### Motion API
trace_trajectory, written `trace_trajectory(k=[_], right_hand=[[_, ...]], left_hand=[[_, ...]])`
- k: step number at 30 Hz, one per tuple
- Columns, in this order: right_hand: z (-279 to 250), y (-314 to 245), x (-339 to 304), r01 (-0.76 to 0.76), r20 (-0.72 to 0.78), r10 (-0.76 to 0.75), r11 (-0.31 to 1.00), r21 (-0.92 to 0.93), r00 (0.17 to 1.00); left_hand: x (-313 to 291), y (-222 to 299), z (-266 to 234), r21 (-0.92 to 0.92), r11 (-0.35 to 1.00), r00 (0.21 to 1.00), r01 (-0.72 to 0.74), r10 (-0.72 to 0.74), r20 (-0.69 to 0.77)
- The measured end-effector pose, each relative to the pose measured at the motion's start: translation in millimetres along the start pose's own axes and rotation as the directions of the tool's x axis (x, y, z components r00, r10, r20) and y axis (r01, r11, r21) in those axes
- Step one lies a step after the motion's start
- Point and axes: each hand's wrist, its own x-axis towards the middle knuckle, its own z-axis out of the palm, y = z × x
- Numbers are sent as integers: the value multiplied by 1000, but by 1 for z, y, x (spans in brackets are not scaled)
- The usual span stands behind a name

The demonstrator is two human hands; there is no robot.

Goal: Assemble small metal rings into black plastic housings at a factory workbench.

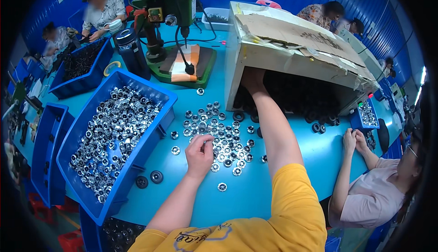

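Note:
My left hand (200, 156) is closed, fingers curled, at the left side of a loose spread of small silver toy-wheel hubs (223, 149) on the blue-green table. What it holds, if anything, is hidden. My right arm reaches into a large white box (235, 60) whose open side faces me. The visible part of my right hand (253, 76) is in shadow and its fingers are hidden. Dark round rubber tyres (310, 115) heap up inside the box and spill at its lower edge. Two black tyres (156, 176) lie left of my left forearm.
A blue bin (169, 98) of silver hubs stands at left, beside a narrower blue bin (49, 161). Behind are a green drill press (182, 5), a dark bottle (130, 46) and a bin of black parts (57, 90). A co-worker (374, 188) sits at right, near a small blue bin (365, 115).

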Motion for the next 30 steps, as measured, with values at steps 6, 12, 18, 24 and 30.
trace_trajectory(k=[6, 12, 18, 24, 30], right_hand=[[-52, -10, -22, -49, 128, 56, 997, -60, 990], [-103, -12, -42, -42, 149, 23, 991, 127, 989], [-119, 1, -59, -73, 64, 66, 991, 110, 996], [-135, 23, -60, -100, 121, 61, 931, 352, 991], [-189, 25, -102, -120, 182, 72, 956, 269, 981]], left_hand=[[-1, 1, 0, 5, 1000, 1000, 10, -10, -5], [-1, 1, 0, -16, 1000, 1000, 2, -2, -13], [-1, -3, 1, -24, 1000, 1000, 8, -9, -14], [-1, -3, 1, -10, 1000, 1000, 8, -8, -4], [-3, -1, -1, -10, 1000, 1000, 18, -18, 2]])
